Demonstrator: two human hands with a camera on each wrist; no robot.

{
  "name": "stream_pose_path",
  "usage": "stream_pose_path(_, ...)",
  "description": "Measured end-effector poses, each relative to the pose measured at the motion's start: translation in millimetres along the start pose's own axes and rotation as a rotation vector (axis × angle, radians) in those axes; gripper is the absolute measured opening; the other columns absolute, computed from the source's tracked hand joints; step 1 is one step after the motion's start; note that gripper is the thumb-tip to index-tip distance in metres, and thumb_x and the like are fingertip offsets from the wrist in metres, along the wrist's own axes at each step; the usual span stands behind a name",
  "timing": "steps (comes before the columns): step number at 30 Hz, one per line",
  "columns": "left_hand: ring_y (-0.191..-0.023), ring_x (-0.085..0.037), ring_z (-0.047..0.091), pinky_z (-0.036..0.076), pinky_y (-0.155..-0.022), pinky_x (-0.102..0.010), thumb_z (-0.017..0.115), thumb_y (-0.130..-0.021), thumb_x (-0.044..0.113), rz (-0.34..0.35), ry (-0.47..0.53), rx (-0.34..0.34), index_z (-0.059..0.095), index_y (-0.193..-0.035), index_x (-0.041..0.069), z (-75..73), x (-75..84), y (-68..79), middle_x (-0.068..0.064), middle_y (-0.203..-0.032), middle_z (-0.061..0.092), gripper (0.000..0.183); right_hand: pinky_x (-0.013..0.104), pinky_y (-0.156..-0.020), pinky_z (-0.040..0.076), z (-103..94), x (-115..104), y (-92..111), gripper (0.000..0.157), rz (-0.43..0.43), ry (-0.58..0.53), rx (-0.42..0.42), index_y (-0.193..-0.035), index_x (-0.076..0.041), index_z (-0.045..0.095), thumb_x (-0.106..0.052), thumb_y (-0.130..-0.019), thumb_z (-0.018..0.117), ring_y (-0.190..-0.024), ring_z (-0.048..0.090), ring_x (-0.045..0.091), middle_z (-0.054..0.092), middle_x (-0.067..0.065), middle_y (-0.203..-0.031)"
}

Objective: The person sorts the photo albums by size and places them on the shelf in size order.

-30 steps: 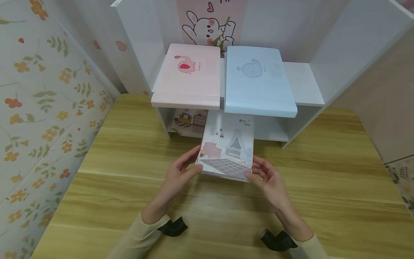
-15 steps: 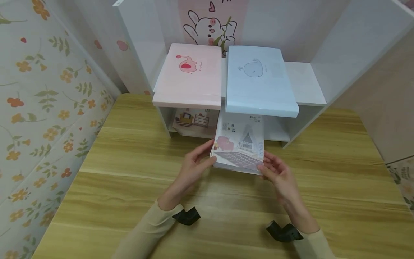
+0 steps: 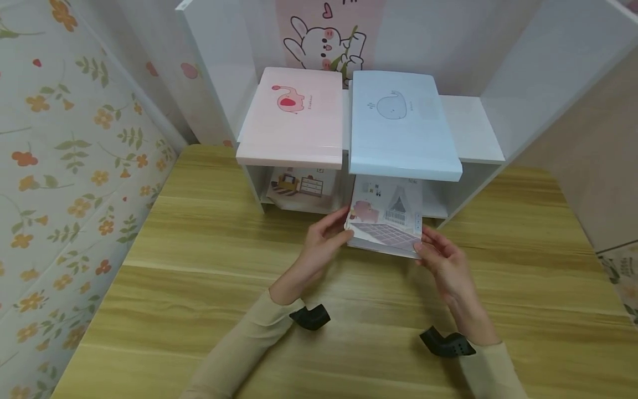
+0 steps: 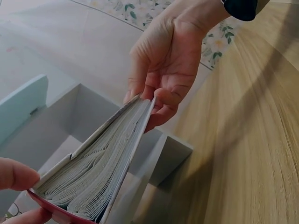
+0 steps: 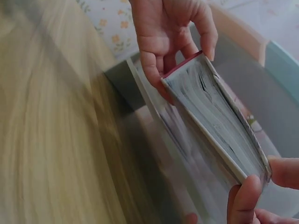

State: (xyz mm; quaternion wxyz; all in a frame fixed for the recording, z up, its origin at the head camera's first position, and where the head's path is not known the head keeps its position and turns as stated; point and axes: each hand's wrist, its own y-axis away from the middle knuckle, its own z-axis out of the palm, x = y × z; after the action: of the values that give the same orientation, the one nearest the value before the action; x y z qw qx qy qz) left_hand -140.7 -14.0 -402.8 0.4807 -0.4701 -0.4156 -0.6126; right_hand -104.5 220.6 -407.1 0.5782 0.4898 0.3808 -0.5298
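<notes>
A thick album [image 3: 382,219], its cover printed with a pink sofa and a grey tent, is held flat between both hands, with its far part inside the lower right compartment under the blue whale album [image 3: 406,141]. My left hand [image 3: 319,246] pinches the near left corner, by the red spine seen in the left wrist view. At the near right corner, my right hand [image 3: 448,271] grips with thumb on top and fingers beneath. The page edges [image 4: 107,163] face me, grey and slightly fanned.
A white shelf unit [image 3: 471,124] stands on the wooden table [image 3: 349,343]. Above, a pink elephant album [image 3: 294,136] overhangs the upper left shelf. Another printed album [image 3: 304,188] lies in the lower left compartment. A divider separates the compartments; a side panel [image 3: 463,188] bounds the right.
Both hands have carried the album to the right and farther back, from across the divider into the lower right compartment. The blue and pink albums look unmoved.
</notes>
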Motion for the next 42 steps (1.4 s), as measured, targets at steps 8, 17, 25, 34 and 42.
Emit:
stream_pose_path(8, -0.12, -0.028, 0.048, 0.047, -0.088, -0.025, 0.056, -0.085, -0.008, -0.063, 0.052, 0.034, 0.046, -0.135, -0.002, 9.9, -2.5, -12.5, -0.018, -0.136, 0.047, 0.051, 0.016, -0.067, 0.049, -9.0, 0, -15, 0.042, -0.018, 0.004, -0.039, -0.129, 0.002, 0.044, -0.002, -0.09, 0.06, -0.085, 0.057, 0.006, 0.055, 0.001, -0.105)
stream_pose_path(17, -0.109, -0.018, 0.053, 0.045, -0.072, -0.021, 0.056, -0.084, -0.006, -0.096, 0.046, 0.061, 0.047, -0.136, 0.001, 17.5, -6.7, -23.1, -0.015, -0.135, 0.05, 0.053, 0.016, -0.065, 0.048, -16.9, 3, -26, 0.039, -0.016, -0.011, -0.045, -0.125, 0.002, 0.045, -0.001, -0.089, 0.06, -0.083, 0.055, 0.007, 0.057, -0.001, -0.102)
stream_pose_path(25, -0.087, -0.01, 0.053, 0.043, -0.063, -0.018, 0.056, -0.084, -0.005, -0.074, 0.026, 0.056, 0.045, -0.137, 0.003, 21.9, -9.8, -28.6, -0.015, -0.132, 0.052, 0.055, 0.017, -0.066, 0.048, -26.0, 8, -35, 0.027, -0.033, -0.068, -0.078, -0.118, -0.005, 0.054, -0.001, -0.091, 0.057, -0.084, 0.056, 0.008, 0.059, 0.0, -0.103)
stream_pose_path(34, -0.086, -0.012, 0.053, 0.044, -0.064, -0.022, 0.057, -0.084, -0.004, -0.073, -0.002, 0.075, 0.049, -0.135, 0.003, 26.0, -16.1, -34.1, -0.015, -0.134, 0.051, 0.052, 0.017, -0.066, 0.049, -32.3, 18, -41, 0.025, -0.029, -0.136, -0.055, -0.106, -0.014, 0.065, 0.003, -0.09, 0.056, -0.083, 0.058, 0.008, 0.064, 0.0, -0.096)
stream_pose_path(42, -0.124, -0.028, 0.045, 0.045, -0.092, -0.028, 0.053, -0.086, -0.003, -0.025, -0.051, 0.038, 0.041, -0.139, -0.001, 27.6, -19.0, -37.3, -0.017, -0.14, 0.043, 0.055, 0.018, -0.073, 0.052, -28.4, 19, -44, 0.033, -0.012, -0.214, 0.011, -0.098, -0.012, 0.069, 0.014, -0.086, 0.054, -0.083, 0.064, 0.01, 0.068, 0.003, -0.09)
